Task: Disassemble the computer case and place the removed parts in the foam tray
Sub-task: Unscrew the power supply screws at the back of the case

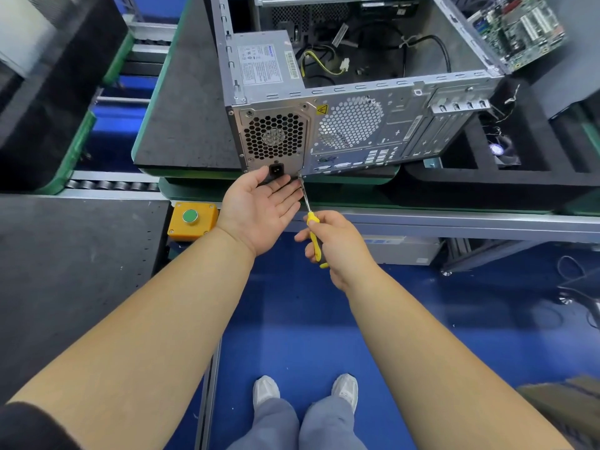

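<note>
My right grip (328, 238) clasps the screwdriver (310, 219), shaft angled up toward the computer case (373, 125); my left grip (263, 206) cups flat-fingered beneath its tip.

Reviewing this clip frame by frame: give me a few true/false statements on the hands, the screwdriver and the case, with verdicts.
1. The right hand grips a yellow-handled screwdriver. True.
2. The screwdriver tip sits at the top of the computer case. False: it meets the lower corner of the power supply rear plate.
3. The left hand is palm up, fingers straight, under the tip. True.
4. The power supply already lies in the foam tray. False: it is in the case.
</note>
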`<state>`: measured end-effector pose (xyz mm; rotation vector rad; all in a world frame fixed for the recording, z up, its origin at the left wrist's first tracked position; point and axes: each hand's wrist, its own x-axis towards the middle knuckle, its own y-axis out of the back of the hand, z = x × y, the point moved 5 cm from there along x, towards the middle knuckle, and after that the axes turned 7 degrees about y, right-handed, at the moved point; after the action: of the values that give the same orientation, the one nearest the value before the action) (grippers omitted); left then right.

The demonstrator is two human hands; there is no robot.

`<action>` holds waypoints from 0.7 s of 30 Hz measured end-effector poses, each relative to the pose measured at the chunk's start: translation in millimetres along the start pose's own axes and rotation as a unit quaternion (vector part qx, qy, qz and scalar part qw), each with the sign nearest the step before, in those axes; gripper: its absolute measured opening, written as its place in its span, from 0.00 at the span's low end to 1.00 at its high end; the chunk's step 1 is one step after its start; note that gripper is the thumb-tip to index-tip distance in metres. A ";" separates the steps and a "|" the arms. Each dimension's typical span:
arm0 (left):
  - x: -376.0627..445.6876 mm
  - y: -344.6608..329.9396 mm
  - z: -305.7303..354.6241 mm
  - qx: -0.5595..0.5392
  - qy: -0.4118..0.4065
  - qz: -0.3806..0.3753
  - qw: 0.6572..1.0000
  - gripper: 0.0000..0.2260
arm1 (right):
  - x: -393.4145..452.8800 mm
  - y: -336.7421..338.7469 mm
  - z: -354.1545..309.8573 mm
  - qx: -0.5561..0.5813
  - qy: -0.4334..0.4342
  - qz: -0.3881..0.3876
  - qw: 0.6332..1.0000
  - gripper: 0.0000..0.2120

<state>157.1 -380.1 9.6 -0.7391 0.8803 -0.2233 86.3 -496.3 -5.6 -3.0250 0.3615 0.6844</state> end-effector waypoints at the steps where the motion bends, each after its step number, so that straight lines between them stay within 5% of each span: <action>1: -0.2 -0.1 0.2 -0.001 0.000 0.001 1.000 0.20 | -0.6 -0.4 0.6 0.007 0.000 -0.003 1.000 0.08; 14: 3.3 0.5 1.3 0.014 0.005 0.004 1.000 0.18 | -0.5 1.4 0.8 0.029 -0.057 0.014 0.998 0.08; 21: 8.9 2.0 -1.9 0.018 -0.004 0.018 1.000 0.15 | 0.9 6.5 -3.5 0.004 0.003 0.045 0.999 0.03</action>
<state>161.1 -383.6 1.9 -0.6909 0.8792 -0.2037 87.0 -503.0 -2.6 -3.0192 0.5028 0.6768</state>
